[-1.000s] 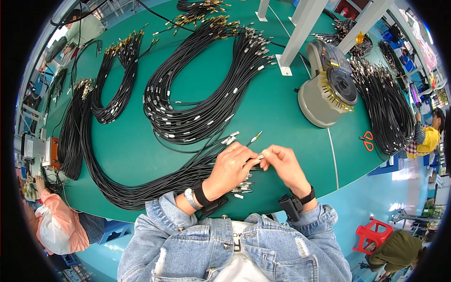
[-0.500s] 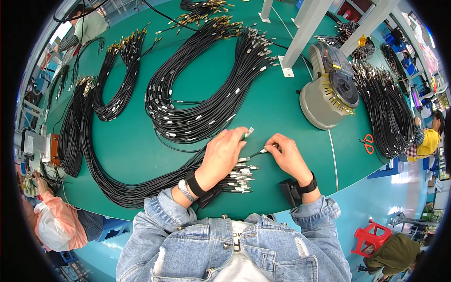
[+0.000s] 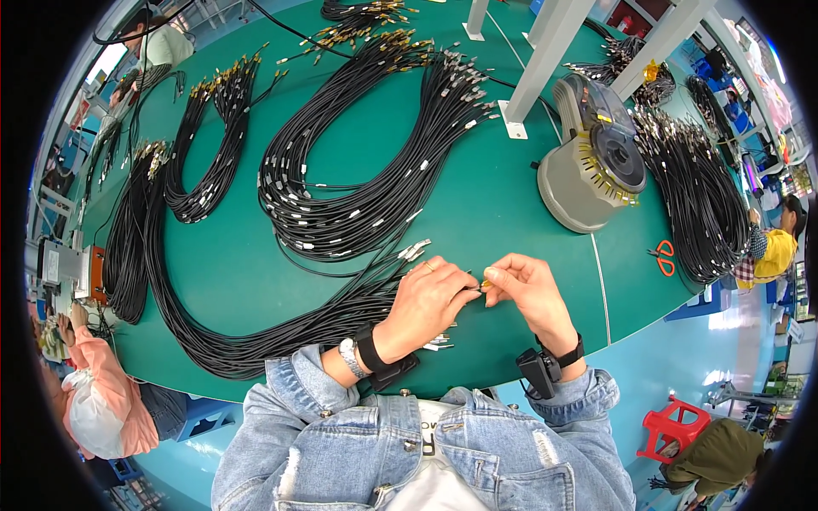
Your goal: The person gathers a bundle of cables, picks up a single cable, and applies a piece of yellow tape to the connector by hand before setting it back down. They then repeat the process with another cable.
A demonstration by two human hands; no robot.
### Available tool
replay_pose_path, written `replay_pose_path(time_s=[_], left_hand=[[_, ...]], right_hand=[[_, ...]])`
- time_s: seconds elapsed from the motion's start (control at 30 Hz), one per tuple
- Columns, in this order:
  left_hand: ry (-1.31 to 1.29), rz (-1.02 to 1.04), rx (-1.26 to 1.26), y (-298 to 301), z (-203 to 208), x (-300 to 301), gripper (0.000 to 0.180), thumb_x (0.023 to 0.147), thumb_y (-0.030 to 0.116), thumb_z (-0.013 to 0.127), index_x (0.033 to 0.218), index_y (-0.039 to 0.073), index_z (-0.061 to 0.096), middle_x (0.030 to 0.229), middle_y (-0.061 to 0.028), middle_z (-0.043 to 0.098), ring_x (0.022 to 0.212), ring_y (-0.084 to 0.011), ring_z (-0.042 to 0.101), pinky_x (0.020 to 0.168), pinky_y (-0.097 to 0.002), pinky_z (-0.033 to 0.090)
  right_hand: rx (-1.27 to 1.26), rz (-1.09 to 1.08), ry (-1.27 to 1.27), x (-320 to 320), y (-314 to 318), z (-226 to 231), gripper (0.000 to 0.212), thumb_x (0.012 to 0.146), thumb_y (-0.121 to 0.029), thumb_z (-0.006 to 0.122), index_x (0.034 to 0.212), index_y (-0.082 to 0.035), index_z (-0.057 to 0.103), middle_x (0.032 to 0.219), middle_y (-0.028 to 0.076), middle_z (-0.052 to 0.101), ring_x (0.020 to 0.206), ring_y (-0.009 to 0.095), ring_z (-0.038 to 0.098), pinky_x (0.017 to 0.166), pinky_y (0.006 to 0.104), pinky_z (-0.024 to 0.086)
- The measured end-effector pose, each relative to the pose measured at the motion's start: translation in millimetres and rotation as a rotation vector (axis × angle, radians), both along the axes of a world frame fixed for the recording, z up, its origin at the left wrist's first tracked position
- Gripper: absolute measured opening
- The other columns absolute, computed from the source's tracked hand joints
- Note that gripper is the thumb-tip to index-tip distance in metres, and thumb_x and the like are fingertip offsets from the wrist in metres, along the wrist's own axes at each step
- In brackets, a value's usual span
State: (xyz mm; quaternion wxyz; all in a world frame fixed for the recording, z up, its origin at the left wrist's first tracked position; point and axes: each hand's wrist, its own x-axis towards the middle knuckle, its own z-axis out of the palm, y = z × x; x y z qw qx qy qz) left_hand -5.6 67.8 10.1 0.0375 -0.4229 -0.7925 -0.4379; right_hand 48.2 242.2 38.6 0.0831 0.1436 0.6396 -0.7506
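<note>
Black cable bundle is curving rightward to frame centre, ends half-hidden; left hand is pressing fingers together, right hand pinching yellow tip.

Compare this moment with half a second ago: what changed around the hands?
The left hand has moved down and right, closing most of the gap to the right hand. A small yellowish piece now shows at the right fingers, which earlier pinched a white-tipped cable end; whether that was let go is hidden. The grey machine, orange-handled scissors and large looped cable bundle stayed put.
</note>
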Motion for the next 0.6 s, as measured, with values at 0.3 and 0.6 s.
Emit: replay_pose_path(time_s=[0.3, 0.6], left_hand=[[-0.215, -0.050, 0.031, 2.6, -0.4, -1.5, 0.015, 0.070, 0.013, 0.074, 0.080, 0.004, 0.065, 0.073, -0.0046, 0.062, 0.069, -0.0214, 0.055, 0.062, -0.0330, 0.045], [-0.103, 0.036, 0.029, 8.9, 0.5, 2.4, 0.016, 0.068, 0.013, 0.076, 0.075, 0.004, 0.065, 0.070, -0.0050, 0.063, 0.068, -0.0213, 0.057, 0.061, -0.0327, 0.046]], right_hand=[[0.182, 0.009, -0.001, 8.2, 3.1, -3.4, 0.017, 0.088, -0.014, 0.062, 0.078, 0.000, 0.059, 0.066, 0.003, 0.060, 0.055, 0.008, 0.053, 0.051, 0.0220, 0.042], [0.607, -0.021, 0.063, 11.4, -1.9, -6.8, 0.034, 0.089, -0.024, 0.060, 0.065, 0.000, 0.056, 0.052, 0.000, 0.050, 0.048, 0.004, 0.042, 0.043, 0.0231, 0.031]])
